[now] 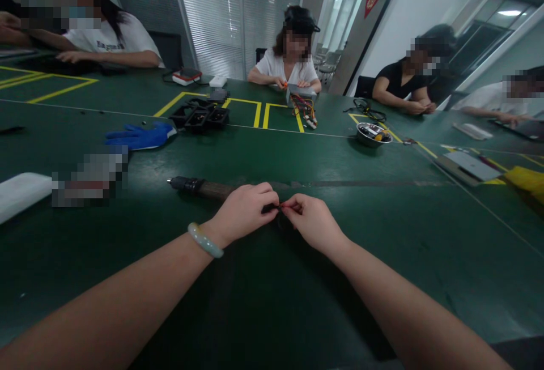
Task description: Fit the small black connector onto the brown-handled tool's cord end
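Observation:
My left hand [246, 210], with a pale green bangle [205, 240] on its wrist, is closed on a small black part [270, 208]. Thumb and fingers of my right hand [312, 217] pinch at the end of that part, where a bit of thin red shows; what exactly they hold is too small to name. Both hands meet just above the green table [263, 302]. Just beyond my left hand lies a black and brown electric screwdriver [199, 186], its tip pointing left and its far end hidden behind the hand.
A blue glove [142, 136] and several black plastic parts [199, 116] lie ahead on the left. A metal bowl [374, 135] of small parts stands at the right. Across the table a person handles a grey metal box [301, 96] with coloured wires; other people sit nearby.

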A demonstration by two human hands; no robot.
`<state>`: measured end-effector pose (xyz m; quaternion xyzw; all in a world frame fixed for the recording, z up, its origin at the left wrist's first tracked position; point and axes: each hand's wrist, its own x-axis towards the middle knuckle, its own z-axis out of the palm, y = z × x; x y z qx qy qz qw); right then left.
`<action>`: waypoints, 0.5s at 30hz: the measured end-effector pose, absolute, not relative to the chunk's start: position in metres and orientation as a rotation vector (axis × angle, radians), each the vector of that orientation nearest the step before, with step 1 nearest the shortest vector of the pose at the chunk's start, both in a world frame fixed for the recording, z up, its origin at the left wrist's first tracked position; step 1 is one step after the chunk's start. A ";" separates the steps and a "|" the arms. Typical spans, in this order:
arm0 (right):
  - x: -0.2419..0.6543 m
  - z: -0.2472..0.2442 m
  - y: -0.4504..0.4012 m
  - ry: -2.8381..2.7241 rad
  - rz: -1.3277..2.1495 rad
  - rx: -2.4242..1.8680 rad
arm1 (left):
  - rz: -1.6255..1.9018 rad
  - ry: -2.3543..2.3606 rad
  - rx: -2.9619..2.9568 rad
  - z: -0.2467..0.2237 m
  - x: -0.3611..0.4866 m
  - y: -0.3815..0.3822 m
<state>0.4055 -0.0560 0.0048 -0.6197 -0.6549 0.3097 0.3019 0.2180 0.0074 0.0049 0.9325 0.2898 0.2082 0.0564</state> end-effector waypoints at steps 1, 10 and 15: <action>0.406 0.005 -0.056 -1.736 0.852 -1.641 | 0.627 0.881 2.826 0.005 0.218 0.007; 0.405 0.001 -0.058 -1.732 0.852 -1.650 | 0.616 0.857 2.794 0.007 0.217 0.006; 0.400 -0.002 -0.061 -1.722 0.719 -1.602 | 0.615 0.863 2.793 0.008 0.217 0.006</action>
